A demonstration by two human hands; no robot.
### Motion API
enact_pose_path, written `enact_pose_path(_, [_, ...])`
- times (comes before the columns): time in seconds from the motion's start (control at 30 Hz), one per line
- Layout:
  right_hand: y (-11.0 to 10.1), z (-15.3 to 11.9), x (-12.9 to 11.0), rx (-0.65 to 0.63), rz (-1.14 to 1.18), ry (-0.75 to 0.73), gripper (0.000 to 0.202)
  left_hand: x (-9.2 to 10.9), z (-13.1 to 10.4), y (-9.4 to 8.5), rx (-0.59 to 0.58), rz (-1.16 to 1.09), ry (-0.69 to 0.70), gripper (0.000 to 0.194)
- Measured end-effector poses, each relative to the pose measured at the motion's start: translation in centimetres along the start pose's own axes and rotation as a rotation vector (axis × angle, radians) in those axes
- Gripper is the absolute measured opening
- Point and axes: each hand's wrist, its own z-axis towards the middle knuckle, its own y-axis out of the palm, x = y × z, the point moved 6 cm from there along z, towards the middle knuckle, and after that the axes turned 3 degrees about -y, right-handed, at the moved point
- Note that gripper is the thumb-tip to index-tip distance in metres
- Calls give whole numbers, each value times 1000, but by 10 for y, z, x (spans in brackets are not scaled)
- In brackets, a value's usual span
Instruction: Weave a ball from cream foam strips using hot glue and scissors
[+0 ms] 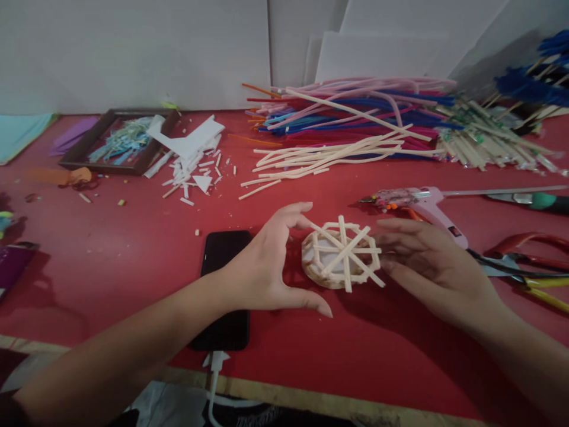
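A small round basket-like piece (310, 270), made of pale sticks, stands on the red table. Crossed sticks (345, 252) spread like wheel spokes over its top, and something white shows inside. My left hand (271, 264) is at its left, thumb and fingers spread wide around that side with a gap to it. At the right, my right hand (427, 261) has its fingers stretched towards the rim; whether the fingertips touch it I cannot tell. Beneath my left wrist lies a black phone (226, 249), partly covered by the forearm.
A pink glue gun (429, 204) lies behind my right hand, with red-handled pliers (528, 246) farther right. Pale sticks (329, 155) and coloured pipe cleaners (355, 110) are heaped at the back. White scraps (195, 142) and a brown frame (102, 168) are back left. A white cable (215, 373) leaves the phone.
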Motion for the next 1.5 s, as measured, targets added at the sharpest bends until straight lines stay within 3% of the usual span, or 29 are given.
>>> enact_pose_path(0.1, [1, -1, 2, 9, 8, -2, 46, 3, -2, 0, 64, 206, 138, 71])
enact_pose_path(0.17, [1, -2, 3, 23, 8, -22, 48, 3, -2, -3, 114, 279, 150, 58])
enact_pose_path(0.37, [3, -3, -2, -16, -28, -103, 34, -8, 0, -10, 117, 305, -89, 36])
enact_pose_path(0.53, [7, -4, -14, -84, -58, -185, 22, -8, 0, -12, 145, 236, -166, 42])
enact_pose_path(0.7, [2, -6, -23, 4, -223, -348, 33, 11, 1, -19, 206, 265, 13, 50])
enact_pose_path(0.83, [4, -7, -37, 45, -366, -526, 38, 30, 1, -12, 89, 347, 253, 58])
enact_pose_path(0.93, [5, -6, -42, 62, -428, -565, 33, 34, -1, -4, 9, 371, 321, 60])
enact_pose_path(1.33, [6, -3, -44, 41, -509, -563, 34, 34, -3, 1, 10, 377, 284, 59])
enact_pose_path(1.43, [7, -4, -44, 21, -522, -559, 32, 24, -1, -3, 123, 358, 165, 61])
enact_pose_path(1.5, [7, -5, -43, 31, -500, -547, 31, 11, 0, -4, 164, 302, 12, 76])
